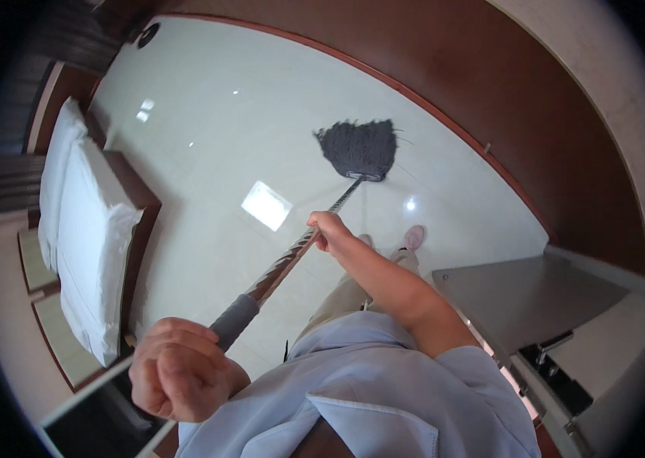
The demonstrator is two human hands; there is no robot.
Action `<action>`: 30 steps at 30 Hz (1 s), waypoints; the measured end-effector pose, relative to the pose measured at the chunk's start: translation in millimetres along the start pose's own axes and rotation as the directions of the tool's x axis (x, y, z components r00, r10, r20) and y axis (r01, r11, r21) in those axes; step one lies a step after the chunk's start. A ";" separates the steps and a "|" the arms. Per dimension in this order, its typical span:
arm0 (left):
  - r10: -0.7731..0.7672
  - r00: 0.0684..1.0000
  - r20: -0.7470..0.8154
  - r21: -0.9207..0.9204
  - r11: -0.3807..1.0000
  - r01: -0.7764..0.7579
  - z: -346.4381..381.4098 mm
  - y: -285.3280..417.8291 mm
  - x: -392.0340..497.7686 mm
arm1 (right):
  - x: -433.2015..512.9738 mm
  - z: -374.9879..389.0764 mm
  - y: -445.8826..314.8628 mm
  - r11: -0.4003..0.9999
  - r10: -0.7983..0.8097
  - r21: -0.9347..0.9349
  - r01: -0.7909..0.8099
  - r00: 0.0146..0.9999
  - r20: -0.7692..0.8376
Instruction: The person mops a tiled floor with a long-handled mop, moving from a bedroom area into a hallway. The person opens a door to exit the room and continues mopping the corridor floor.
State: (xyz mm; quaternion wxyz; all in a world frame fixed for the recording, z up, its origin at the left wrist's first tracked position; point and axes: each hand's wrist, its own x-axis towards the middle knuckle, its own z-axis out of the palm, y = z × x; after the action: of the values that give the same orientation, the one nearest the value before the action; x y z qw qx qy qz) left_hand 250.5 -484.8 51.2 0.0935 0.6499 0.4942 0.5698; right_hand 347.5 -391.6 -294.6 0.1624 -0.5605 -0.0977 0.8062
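A mop with a dark grey string head (359,146) lies spread on the glossy pale tile floor in front of me, near my feet. Its patterned metallic handle (288,260) slants down to the lower left and ends in a grey grip (235,322). My left hand (179,366) is closed around the top end of that grip. Farther down the shaft, my right hand (327,229) holds the handle, with the forearm stretched out from my right side. Its far fingers are partly hidden.
A bed with white covering (90,240) and a dark wooden base stands at the left. Brown wall panelling (471,74) with a reddish skirting curves along the top and right. A metal-edged door (528,292) with a lever handle is at the lower right. A dark round object (149,35) sits far off.
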 end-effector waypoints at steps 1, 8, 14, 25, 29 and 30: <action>0.027 1.000 0.008 0.011 1.000 -0.027 2.0 -0.6 3.8 | -7.6 -6.1 1.6 0.998 -0.009 0.068 0.009 1.000 0.003; 0.103 0.981 0.165 -0.157 0.985 -0.076 0.6 -9.6 55.9 | -47.9 -11.8 2.0 0.925 -0.052 0.358 0.129 0.975 -0.218; 0.151 0.959 0.239 -0.169 0.979 -0.112 -16.3 -22.1 129.9 | -85.7 27.5 -27.8 0.897 0.085 0.441 0.006 0.979 -0.186; -0.214 0.971 -0.108 -0.409 0.900 0.152 26.1 -27.4 208.4 | -219.9 -169.5 151.6 0.327 0.199 0.757 0.566 0.742 -0.640; -0.161 0.980 -0.114 -0.468 0.879 0.090 64.6 8.4 165.6 | -339.6 -280.5 280.9 -0.168 0.473 0.260 0.951 0.310 -0.825; -0.167 0.979 -0.113 -0.507 0.857 0.087 73.1 19.2 157.8 | -375.1 -293.9 300.2 0.227 0.386 0.189 0.955 0.090 -0.918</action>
State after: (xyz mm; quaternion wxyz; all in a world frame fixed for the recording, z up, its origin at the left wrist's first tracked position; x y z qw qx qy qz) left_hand 300.0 -343.8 142.2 0.2576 0.5238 0.3774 0.7189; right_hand 696.3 -816.7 -173.1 0.6811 -0.6496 0.3321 0.0619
